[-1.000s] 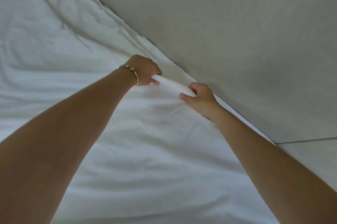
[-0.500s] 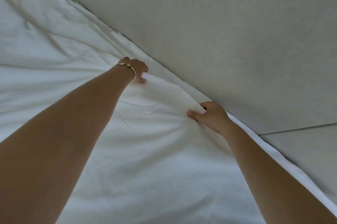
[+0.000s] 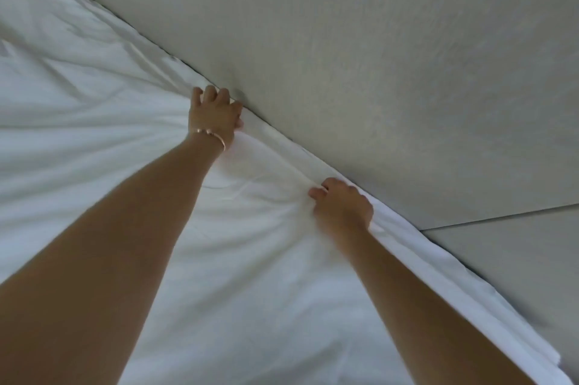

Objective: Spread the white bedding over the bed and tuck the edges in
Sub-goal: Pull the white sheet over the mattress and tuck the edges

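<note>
White bedding (image 3: pixel 94 121) covers the bed across the left and lower part of the head view, wrinkled and pulled into folds toward both hands. My left hand (image 3: pixel 213 115), with a thin bracelet on the wrist, presses its fingers into the bedding's edge right against the grey wall. My right hand (image 3: pixel 343 206) is closed on a bunch of the bedding's edge, lower right of the left hand. A raised fold of bedding runs between the two hands. Fingertips of both hands are partly hidden in the cloth.
A grey textured wall or headboard panel (image 3: pixel 391 71) runs diagonally along the bed's edge, with a seam (image 3: pixel 501 218) at the right. A narrow dark gap (image 3: pixel 175 55) shows between bedding and wall.
My left hand has moved up along the edge and now pushes into the gap at the wall. My right hand stayed gripping the edge; the two hands are further apart.
</note>
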Motion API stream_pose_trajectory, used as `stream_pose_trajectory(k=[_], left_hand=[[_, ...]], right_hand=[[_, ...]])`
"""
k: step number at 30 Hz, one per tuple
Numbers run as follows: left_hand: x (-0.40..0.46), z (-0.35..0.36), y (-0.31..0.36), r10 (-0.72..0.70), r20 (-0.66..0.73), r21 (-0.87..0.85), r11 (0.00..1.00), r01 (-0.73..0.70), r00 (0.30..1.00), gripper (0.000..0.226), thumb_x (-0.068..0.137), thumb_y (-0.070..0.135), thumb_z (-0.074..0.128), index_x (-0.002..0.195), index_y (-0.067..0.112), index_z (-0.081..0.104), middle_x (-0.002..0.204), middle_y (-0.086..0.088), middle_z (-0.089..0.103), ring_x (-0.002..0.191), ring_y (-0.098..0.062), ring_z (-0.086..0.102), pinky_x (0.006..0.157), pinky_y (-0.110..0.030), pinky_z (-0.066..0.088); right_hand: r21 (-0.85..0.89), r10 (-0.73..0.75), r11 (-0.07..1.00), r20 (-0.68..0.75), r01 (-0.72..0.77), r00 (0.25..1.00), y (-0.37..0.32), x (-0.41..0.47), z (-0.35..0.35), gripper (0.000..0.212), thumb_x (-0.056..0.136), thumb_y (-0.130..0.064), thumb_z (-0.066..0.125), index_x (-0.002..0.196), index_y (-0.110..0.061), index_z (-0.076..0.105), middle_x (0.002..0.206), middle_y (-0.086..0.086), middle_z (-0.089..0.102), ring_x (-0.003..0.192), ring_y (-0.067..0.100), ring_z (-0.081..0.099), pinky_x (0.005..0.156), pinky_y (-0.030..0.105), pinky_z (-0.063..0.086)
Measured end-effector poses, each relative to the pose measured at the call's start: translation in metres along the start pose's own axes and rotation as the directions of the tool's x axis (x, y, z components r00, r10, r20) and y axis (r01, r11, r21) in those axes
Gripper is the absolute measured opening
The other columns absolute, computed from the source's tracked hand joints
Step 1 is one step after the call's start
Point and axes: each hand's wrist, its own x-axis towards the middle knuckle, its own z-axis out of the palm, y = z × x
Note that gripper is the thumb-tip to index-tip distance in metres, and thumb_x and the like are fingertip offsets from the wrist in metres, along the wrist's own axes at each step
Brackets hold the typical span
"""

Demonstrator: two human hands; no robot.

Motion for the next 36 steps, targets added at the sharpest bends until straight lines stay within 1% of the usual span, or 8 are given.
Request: stream_pose_trajectory(k=[2, 5, 7, 9, 12, 18, 31, 36], left_hand=[[-0.018, 0.015, 0.014, -0.118, -0.167, -0.097, 0.99, 0.102, 0.979, 0.032, 0.094, 0.024, 0.049, 0.125, 0.018, 0.052, 0.134, -0.01, 0.041, 0.122, -0.034, 0.035, 0.105, -0.049, 0.022], [-0.044, 0.024, 0.036, -0.3, -0.106, -0.292, 0.921, 0.259, 0.948, 0.047, 0.097, 0.027, 0.038, 0.142, 0.017, 0.028, 0.148, -0.01, 0.028, 0.13, -0.032, 0.03, 0.105, -0.049, 0.024], [-0.065, 0.029, 0.046, -0.401, -0.038, -0.441, 0.829, 0.345, 0.915, 0.057, 0.099, 0.033, 0.035, 0.148, 0.008, 0.021, 0.155, -0.014, 0.021, 0.141, -0.03, 0.022, 0.114, -0.046, 0.015], [-0.088, 0.036, 0.049, -0.42, 0.023, -0.526, 0.767, 0.368, 0.907, 0.064, 0.1, 0.038, 0.032, 0.152, 0.004, 0.012, 0.161, -0.013, 0.008, 0.148, -0.025, 0.007, 0.12, -0.04, 0.003], [-0.126, 0.044, 0.052, -0.341, 0.106, -0.492, 0.798, 0.348, 0.934, 0.064, 0.1, 0.049, 0.019, 0.155, 0.021, 0.003, 0.162, -0.004, -0.008, 0.148, -0.019, -0.009, 0.12, -0.037, -0.006], [-0.212, 0.041, 0.072, -0.21, 0.182, -0.474, 0.837, 0.273, 0.961, 0.061, 0.097, 0.057, 0.01, 0.151, 0.036, -0.01, 0.16, 0.001, -0.017, 0.147, -0.014, -0.016, 0.119, -0.037, -0.01], [-0.477, 0.044, 0.169, -0.286, 0.266, -0.506, 0.771, 0.386, 0.921, 0.062, 0.098, 0.058, 0.012, 0.152, 0.034, -0.008, 0.16, 0.004, -0.017, 0.146, -0.012, -0.018, 0.119, -0.037, -0.012], [-0.58, 0.054, 0.199, -0.303, 0.25, -0.486, 0.782, 0.39, 0.92, 0.061, 0.097, 0.054, 0.009, 0.153, 0.032, 0.006, 0.162, 0.003, -0.001, 0.149, -0.015, -0.003, 0.119, -0.037, -0.004]], right_hand=[[-0.185, -0.119, 0.98, -0.218, 0.079, 0.969, 0.001, -0.011, 0.017, 0.021, 0.098, -0.037, 0.047, 0.112, -0.024, 0.055, 0.106, 0.003, 0.061, 0.098, 0.026, 0.058, 0.075, 0.034, 0.034], [-0.309, -0.358, 0.924, -0.493, 0.225, 0.793, 0.006, -0.013, 0.029, 0.035, 0.081, -0.018, 0.058, 0.115, -0.014, 0.057, 0.11, 0.01, 0.058, 0.098, 0.031, 0.053, 0.087, 0.041, 0.036], [-0.371, -0.619, 0.784, -0.516, 0.497, 0.592, 0.004, -0.015, 0.031, 0.041, 0.074, -0.005, 0.051, 0.113, -0.009, 0.062, 0.115, 0.011, 0.061, 0.099, 0.032, 0.057, 0.089, 0.041, 0.04], [-0.329, -0.787, 0.605, -0.382, 0.725, 0.484, 0.0, -0.026, 0.035, 0.035, 0.088, -0.01, 0.048, 0.12, -0.009, 0.064, 0.126, 0.008, 0.061, 0.112, 0.03, 0.058, 0.095, 0.038, 0.043], [-0.295, -0.793, 0.6, -0.099, 0.743, 0.601, 0.015, -0.053, 0.055, 0.052, 0.099, -0.042, 0.039, 0.145, -0.018, 0.044, 0.153, 0.001, 0.039, 0.142, 0.022, 0.034, 0.114, 0.042, 0.028], [-0.399, -0.624, 0.732, -0.068, 0.552, 0.778, 0.038, -0.101, 0.071, 0.061, 0.1, -0.047, 0.021, 0.156, -0.022, 0.018, 0.163, -0.001, 0.014, 0.15, 0.023, 0.01, 0.12, 0.048, 0.013], [-0.426, -0.747, 0.567, 0.095, 0.705, 0.658, 0.128, -0.254, 0.118, 0.054, 0.1, -0.04, 0.025, 0.153, -0.025, 0.03, 0.16, 0.0, 0.025, 0.148, 0.026, 0.02, 0.116, 0.052, 0.017], [-0.408, -0.769, 0.537, 0.125, 0.738, 0.628, 0.171, -0.327, 0.143, 0.053, 0.102, -0.039, 0.023, 0.154, -0.026, 0.026, 0.161, 0.001, 0.022, 0.149, 0.027, 0.017, 0.117, 0.053, 0.016]])
